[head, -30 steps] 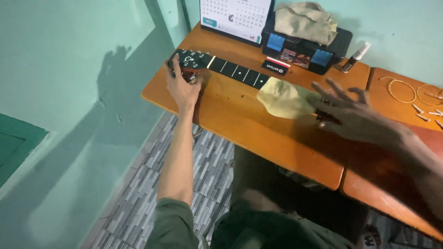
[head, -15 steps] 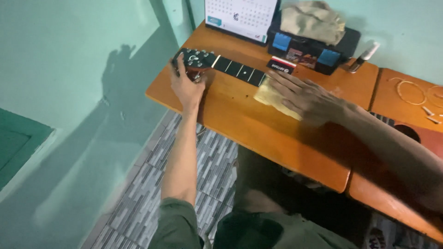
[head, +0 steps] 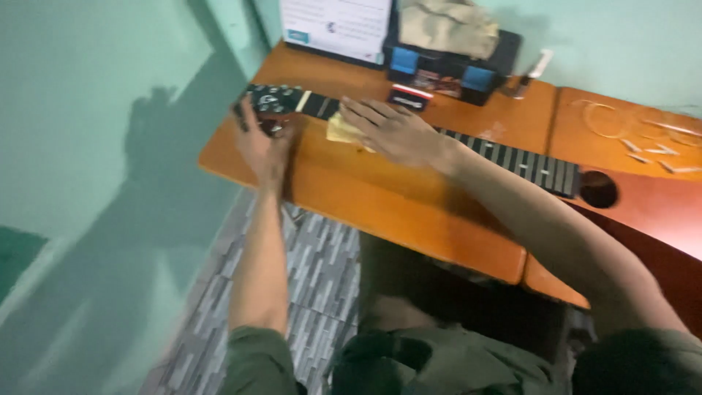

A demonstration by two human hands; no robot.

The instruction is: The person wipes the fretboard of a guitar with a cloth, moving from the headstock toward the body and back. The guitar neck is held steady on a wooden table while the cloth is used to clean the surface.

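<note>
Left hand [head: 262, 143] grip closed around guitar headstock [head: 272, 100] near bench [head: 380, 205] left edge. Right hand [head: 391, 132] flat, fingers spread, pressing yellow cloth [head: 339, 130] on neck [head: 512, 157]. Neck's long axis runs along the bench, headstock pointing left.

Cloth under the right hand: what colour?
Pale yellow cloth, under the right hand; head view.

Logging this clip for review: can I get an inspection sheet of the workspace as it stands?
Surface: orange wooden desk.
Job's things: guitar, neck lying across the desk, headstock at the left end; yellow cloth on the neck.
Clutter: calendar card, black-and-blue box, small white pieces.
Grippers: left hand grips the headstock; right hand presses flat on the cloth.
Cables: coiled string.
Surroundings: green wall, grey tiled floor.
</note>
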